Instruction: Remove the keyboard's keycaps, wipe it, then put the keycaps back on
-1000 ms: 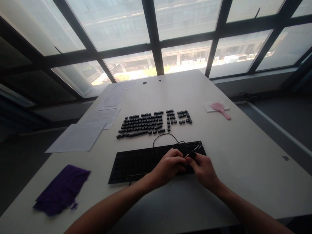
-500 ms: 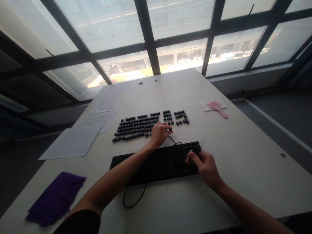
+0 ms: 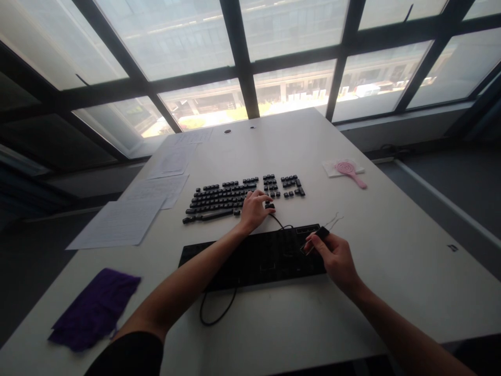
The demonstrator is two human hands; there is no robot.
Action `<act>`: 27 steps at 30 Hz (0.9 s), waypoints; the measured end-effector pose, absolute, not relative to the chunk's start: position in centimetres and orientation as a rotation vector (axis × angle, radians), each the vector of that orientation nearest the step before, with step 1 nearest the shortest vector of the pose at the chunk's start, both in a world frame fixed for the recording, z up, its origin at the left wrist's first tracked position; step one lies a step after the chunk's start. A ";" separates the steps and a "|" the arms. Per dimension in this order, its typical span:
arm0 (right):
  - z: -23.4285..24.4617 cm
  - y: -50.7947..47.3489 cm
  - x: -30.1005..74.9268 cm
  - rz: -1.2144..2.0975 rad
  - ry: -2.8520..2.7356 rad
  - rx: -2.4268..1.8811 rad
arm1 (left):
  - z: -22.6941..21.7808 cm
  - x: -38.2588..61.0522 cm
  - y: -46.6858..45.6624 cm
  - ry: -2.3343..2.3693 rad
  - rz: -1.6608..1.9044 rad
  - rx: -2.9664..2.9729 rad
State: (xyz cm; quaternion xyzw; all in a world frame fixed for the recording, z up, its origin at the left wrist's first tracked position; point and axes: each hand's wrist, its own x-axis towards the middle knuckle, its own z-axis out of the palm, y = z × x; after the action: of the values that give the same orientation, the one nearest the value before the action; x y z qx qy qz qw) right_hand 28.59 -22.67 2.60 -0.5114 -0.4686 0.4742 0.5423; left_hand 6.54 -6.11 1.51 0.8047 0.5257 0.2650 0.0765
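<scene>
My left hand (image 3: 254,211) reaches over the loose black keycaps (image 3: 217,201), which are laid out in keyboard order on the table. Its thumb and index finger are apart, with dark keycaps (image 3: 269,206) between and beneath their tips. My right hand (image 3: 340,262) is closed around the black handle of a wire keycap puller (image 3: 322,233), whose thin prongs point up and away. Below both hands lies the black keyboard (image 3: 254,261), partly hidden by my left forearm. Its cable (image 3: 219,319) loops out at the front.
A purple cloth (image 3: 96,308) lies at the left front of the white table (image 3: 289,329). Printed sheets (image 3: 117,224) run along the left edge. At the right, a pink hairbrush (image 3: 348,169) rests on a white wrapper. Large windows stand behind the table.
My left thumb and index finger have spread apart near the keycaps. The right hand has shifted slightly right and up with the puller. The whole view has moved a little.
</scene>
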 end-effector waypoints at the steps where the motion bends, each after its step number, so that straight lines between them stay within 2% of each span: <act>1: 2.5 -22.6 28.8 1.134 -1.141 -1.211 | 2.0 6.6 -6.6 1.554 0.824 2.407; 6: 2.3 -22.7 29.3 1.122 -1.476 -1.227 | 4.2 7.6 -13.1 1.317 0.946 2.358; 11: 2.4 -22.8 29.0 1.124 -1.755 -1.134 | 2.9 8.8 -20.2 1.181 0.818 2.221; 18: 2.4 -23.4 28.9 0.954 -2.071 -1.059 | 1.7 9.0 -21.1 1.233 0.812 2.186; 27: 0.6 -23.9 28.8 0.628 -2.166 -0.933 | 2.9 9.0 -22.1 1.093 0.459 2.473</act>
State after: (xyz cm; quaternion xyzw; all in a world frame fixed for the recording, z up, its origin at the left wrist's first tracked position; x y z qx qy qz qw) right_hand 28.84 -23.91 0.62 -0.3590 -0.8336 0.2417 0.3434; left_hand 9.00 -22.11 2.88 0.8839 0.3905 0.1642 0.1981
